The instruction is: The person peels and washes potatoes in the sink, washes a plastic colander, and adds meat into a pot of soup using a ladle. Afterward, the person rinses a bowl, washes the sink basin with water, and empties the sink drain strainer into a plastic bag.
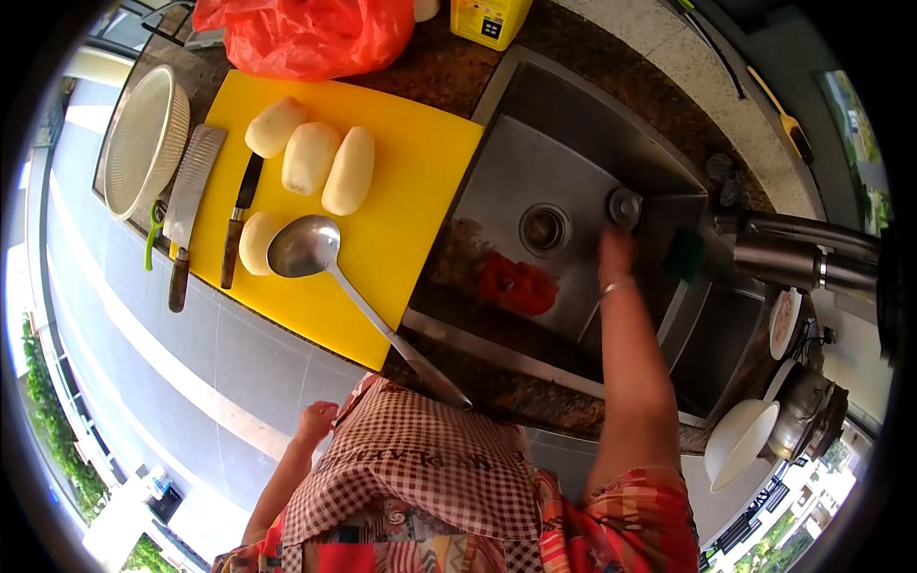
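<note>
My right hand (616, 253) reaches down into the steel sink (506, 158), at a round metal sink strainer (625, 207) near the far wall. Its fingers are blurred, so whether they grip the strainer is unclear. Low beside the apron, over the floor, hangs my left hand (317, 418), with fingers curled and nothing visible in them. A red plastic bag or net (518, 285) and some peelings (458, 253) lie in the sink by the drain (545, 230).
A yellow cutting board (420, 172) bears several peeled pale vegetables (310, 158), a ladle (306, 245) and a knife (239, 215). Left of it are a cleaver (194, 177), a green-handled peeler (154, 234) and a white colander (145, 143). A faucet (802, 258) juts in from the right.
</note>
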Demonstrator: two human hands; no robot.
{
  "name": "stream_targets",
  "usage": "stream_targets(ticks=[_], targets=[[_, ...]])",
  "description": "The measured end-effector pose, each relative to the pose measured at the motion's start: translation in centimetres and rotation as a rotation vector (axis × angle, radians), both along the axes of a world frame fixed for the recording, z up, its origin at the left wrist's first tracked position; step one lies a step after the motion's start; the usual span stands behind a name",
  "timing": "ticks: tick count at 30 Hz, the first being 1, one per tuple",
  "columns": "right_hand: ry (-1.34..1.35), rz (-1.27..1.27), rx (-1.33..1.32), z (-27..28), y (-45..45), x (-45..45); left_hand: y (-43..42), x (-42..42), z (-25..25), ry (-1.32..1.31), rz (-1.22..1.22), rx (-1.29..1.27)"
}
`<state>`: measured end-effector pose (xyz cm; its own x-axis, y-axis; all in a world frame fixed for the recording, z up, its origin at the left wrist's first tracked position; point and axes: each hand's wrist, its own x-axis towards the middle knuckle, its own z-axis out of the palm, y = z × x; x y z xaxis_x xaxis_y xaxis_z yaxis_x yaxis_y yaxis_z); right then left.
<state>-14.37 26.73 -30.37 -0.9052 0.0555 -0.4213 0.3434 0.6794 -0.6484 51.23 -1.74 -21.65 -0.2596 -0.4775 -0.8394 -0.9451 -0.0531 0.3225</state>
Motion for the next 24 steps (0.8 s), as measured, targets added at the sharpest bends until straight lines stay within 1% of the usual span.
stream_targets(ticks=[1,2,4,6,9,12,15,17,18,19,20,21,23,24], targets=[[0.012,0.180,0.114,0.9,-0.1,1.6,0.0,-0.3,0.2,0.000,0.031,0.005],[-0.030,0.278,0.149,4.8,-2.1,5.7,0.0,-0.6,0.5,0.000,0.064,0.008],[-0.149,0.583,0.182,4.9,-2.0,10.3,-0.3,-1.1,0.6,-0.021,0.065,0.028],[-0.312,0.823,-0.162,10.0,-5.0,12.4,-0.4,-1.7,0.6,-0.032,0.069,0.043],[-0.324,0.834,0.096,9.7,-8.2,14.3,-0.2,-2.5,0.9,-0.025,0.072,0.060],[-0.094,0.928,0.002,11.3,-11.9,15.1,-0.4,-2.8,1.0,-0.001,0.051,0.067],[-0.102,1.064,0.202,13.5,-14.9,14.9,-0.6,-2.4,0.8,0.003,0.045,0.063],[-0.151,0.913,0.145,10.8,-14.3,14.4,-1.0,-2.0,0.7,-0.013,0.059,0.063],[-0.173,0.839,0.118,9.0,-13.8,13.7,-1.1,-1.6,0.4,-0.018,0.105,0.077],[-0.174,0.790,0.017,7.1,-13.0,12.6,-1.2,-1.1,0.1,-0.024,0.152,0.093],[-0.156,0.756,-0.049,6.3,-12.9,11.4,-1.0,-0.5,-0.2,-0.031,0.199,0.111],[-0.137,0.724,-0.115,5.6,-12.8,10.2,-0.8,-0.2,-0.5,-0.030,0.193,0.106],[-0.056,0.688,-0.188,5.7,-13.8,8.4,-0.6,0.3,-0.6,-0.029,0.174,0.092],[0.065,0.758,-0.072,5.7,-14.8,7.9,-0.6,0.3,-0.6,-0.061,0.151,0.092]])
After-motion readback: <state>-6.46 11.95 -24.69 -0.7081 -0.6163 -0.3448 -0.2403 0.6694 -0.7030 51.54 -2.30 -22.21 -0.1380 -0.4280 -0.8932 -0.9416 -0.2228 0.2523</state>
